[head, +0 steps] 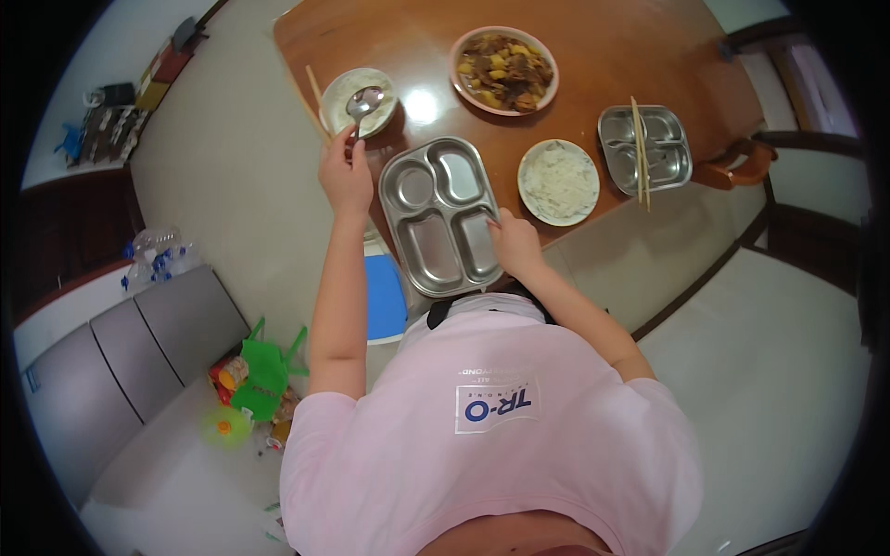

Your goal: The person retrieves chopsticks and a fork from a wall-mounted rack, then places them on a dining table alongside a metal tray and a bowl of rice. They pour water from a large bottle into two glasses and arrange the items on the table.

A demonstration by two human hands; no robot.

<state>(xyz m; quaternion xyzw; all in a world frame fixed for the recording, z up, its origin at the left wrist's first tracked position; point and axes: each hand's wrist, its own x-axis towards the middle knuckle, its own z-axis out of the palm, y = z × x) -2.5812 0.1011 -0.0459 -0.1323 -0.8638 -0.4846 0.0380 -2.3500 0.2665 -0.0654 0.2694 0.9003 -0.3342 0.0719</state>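
Note:
My left hand (348, 174) grips the handle of a metal spoon (365, 102), whose bowl is over a bowl of white rice (336, 94) at the table's left; whether it touches the rice I cannot tell. A pair of wooden chopsticks (314, 101) leans at that bowl's left rim. With my right hand (516, 243) I hold the right edge of an empty stainless steel divided tray (445, 214), tilted at the table's near edge. Just right of it stands a second bowl of rice (558, 183). Behind is a pink-rimmed plate of stew with potato chunks (504, 71).
A smaller divided steel tray (680, 182) with chopsticks (640, 153) across it lies at the right of the wooden table (591, 42). A wooden chair (737, 167) stands beyond. A blue-seated stool (386, 299) is below the table's left edge, near my body.

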